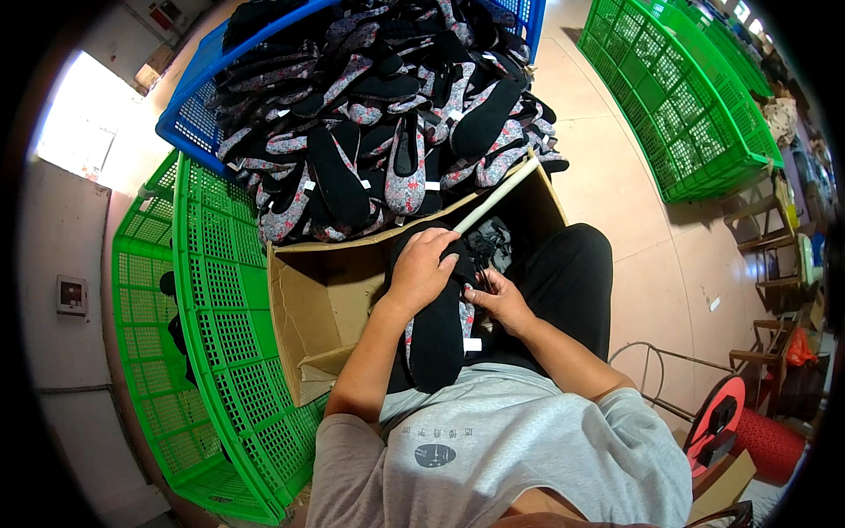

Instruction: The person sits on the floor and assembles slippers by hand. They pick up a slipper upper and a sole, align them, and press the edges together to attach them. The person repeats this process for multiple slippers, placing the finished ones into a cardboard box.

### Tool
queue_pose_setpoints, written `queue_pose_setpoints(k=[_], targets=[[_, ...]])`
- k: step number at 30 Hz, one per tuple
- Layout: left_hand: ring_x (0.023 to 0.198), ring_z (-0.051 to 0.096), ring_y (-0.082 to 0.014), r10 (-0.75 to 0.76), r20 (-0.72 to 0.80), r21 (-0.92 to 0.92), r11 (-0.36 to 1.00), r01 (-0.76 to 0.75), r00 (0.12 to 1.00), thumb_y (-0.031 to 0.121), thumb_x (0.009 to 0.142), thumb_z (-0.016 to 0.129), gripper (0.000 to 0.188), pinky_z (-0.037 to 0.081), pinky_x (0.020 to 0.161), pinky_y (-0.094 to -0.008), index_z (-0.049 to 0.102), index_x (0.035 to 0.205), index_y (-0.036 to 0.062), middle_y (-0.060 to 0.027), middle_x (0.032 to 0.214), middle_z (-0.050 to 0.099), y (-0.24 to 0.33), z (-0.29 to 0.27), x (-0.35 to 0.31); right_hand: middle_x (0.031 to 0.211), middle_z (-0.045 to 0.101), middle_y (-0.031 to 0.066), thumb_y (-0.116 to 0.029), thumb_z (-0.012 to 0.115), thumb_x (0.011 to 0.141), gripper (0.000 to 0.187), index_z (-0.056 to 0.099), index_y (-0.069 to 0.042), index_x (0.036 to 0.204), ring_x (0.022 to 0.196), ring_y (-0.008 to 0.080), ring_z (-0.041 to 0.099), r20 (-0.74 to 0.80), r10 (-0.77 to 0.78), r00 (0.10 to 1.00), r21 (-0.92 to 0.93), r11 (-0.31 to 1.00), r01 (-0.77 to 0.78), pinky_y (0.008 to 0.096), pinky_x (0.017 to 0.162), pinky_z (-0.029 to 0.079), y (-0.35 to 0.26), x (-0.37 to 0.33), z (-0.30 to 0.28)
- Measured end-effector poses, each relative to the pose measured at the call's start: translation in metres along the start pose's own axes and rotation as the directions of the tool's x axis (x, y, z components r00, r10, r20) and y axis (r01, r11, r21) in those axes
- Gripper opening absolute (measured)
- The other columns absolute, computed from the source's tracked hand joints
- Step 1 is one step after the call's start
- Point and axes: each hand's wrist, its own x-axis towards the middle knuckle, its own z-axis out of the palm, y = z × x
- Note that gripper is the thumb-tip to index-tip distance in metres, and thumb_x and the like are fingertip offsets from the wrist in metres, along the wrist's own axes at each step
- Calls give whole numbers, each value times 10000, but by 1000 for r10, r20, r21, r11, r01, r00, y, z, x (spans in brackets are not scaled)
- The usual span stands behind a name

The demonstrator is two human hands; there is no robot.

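A cloth slipper [436, 348] with a black sole and grey-and-red floral sides lies sole up over my lap. My left hand [424, 271] is closed over its far part, fingers bent around it. At the slipper's right edge, my right hand [500, 301] is closed on a small dark tool [483, 279] that looks like thread snips; its tips are hard to make out. A white tag [473, 344] sticks out from the slipper's side. Just beyond my hands is an open cardboard box [308, 286] with a pale rod [497, 195] across its right part.
Slippers of the same pattern [405, 167] are heaped high in a blue crate [189, 123] beyond the box. Green crates [233, 343] stand close on my left, with more green crates [678, 106] at the far right. A red reel [717, 418] is near my right side.
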Motion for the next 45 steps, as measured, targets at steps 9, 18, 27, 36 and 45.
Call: queue_pose_setpoints(k=[9, 18, 27, 36, 45], targets=[[1118, 571, -336, -1, -6, -2, 1000, 1, 1000, 95, 832, 663, 337, 448, 984, -394, 646, 1165, 42, -132, 1188, 626, 1, 0, -1, 977, 633, -17, -72, 718, 896, 201, 587, -68, 1049, 903, 78, 595, 3, 1, 1000, -10, 1000, -1, 246, 831, 475, 0, 1, 0], [1131, 567, -335, -4, -12, -9, 1000, 4, 1000, 92, 829, 667, 337, 445, 992, -393, 648, 1161, 42, -134, 1189, 625, 2, 0, -1, 985, 634, -13, -66, 716, 896, 201, 590, -69, 1051, 896, 77, 590, 4, -9, 1000, -23, 1000, 9, 244, 821, 471, 3, 1, -2], [1211, 496, -370, -114, -188, 48, 991, 126, 976, 120, 810, 713, 547, 410, 1036, -428, 547, 1328, 63, -158, 1330, 514, 5, 7, -18, 883, 605, -36, -80, 742, 879, 189, 596, -62, 997, 803, 59, 552, -59, -94, 994, -143, 986, 85, 230, 740, 459, 6, 2, -2], [1093, 592, -255, -328, -222, -148, 942, 301, 918, 61, 831, 705, 484, 522, 869, -350, 563, 1293, 43, -144, 1230, 567, -13, 6, -56, 800, 546, -50, -73, 729, 869, 182, 575, -59, 967, 708, 43, 488, -104, -208, 973, -266, 948, 174, 222, 643, 418, 23, 5, -7], [876, 615, -234, -441, -201, -263, 884, 386, 875, 101, 811, 728, 291, 508, 810, -343, 658, 1084, 30, -111, 966, 655, -23, 12, -60, 887, 592, -3, 59, 627, 800, 284, 566, -23, 1065, 799, 78, 573, -106, -153, 982, -422, 901, 95, 233, 732, 488, 19, 3, -13]])
